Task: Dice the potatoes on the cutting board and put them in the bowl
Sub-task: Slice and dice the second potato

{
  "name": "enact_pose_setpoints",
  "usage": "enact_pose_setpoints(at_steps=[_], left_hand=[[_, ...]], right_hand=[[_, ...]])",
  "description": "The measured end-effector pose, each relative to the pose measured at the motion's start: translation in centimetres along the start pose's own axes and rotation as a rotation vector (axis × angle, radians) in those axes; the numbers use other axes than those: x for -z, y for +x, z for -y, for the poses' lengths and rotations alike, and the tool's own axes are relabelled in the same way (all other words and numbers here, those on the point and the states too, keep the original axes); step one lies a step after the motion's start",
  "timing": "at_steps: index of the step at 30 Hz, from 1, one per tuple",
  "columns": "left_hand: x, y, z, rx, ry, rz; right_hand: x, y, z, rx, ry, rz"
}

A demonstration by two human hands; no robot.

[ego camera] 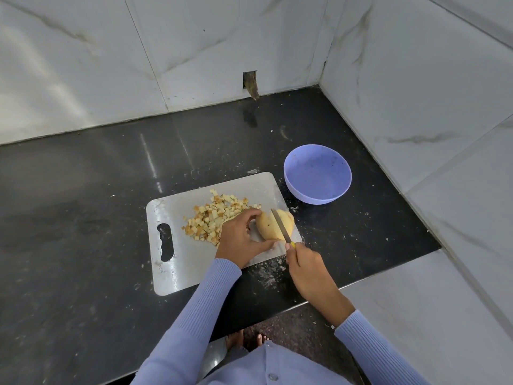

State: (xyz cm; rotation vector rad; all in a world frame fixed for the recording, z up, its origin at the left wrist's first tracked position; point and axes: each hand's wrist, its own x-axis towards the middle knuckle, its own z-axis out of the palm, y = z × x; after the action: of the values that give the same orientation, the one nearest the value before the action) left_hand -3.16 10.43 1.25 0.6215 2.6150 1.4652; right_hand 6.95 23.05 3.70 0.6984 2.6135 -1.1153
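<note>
A whole yellow-brown potato lies at the right end of the steel cutting board. My left hand grips the potato from the left, fingers curled over its top and thumb under its near side. My right hand holds a knife by its yellow handle, and the blade lies across the potato's top. A pile of diced potato sits on the board behind my left hand. The lilac bowl stands off the board's far right corner and holds nothing I can see.
The board lies on a black stone counter set in a corner of marble-tiled walls. The counter's front edge runs just below my right wrist. White crumbs and smears dot the counter around the board. A small hole in the back wall is above the counter.
</note>
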Motion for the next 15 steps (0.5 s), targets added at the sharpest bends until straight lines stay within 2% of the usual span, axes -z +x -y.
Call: enact_pose_setpoints(at_steps=[15], left_hand=[[1.2,-0.8,0.8,-0.067,-0.008,-0.04]], right_hand=[[0.2,0.1,-1.4,-0.034,-0.109,0.02]])
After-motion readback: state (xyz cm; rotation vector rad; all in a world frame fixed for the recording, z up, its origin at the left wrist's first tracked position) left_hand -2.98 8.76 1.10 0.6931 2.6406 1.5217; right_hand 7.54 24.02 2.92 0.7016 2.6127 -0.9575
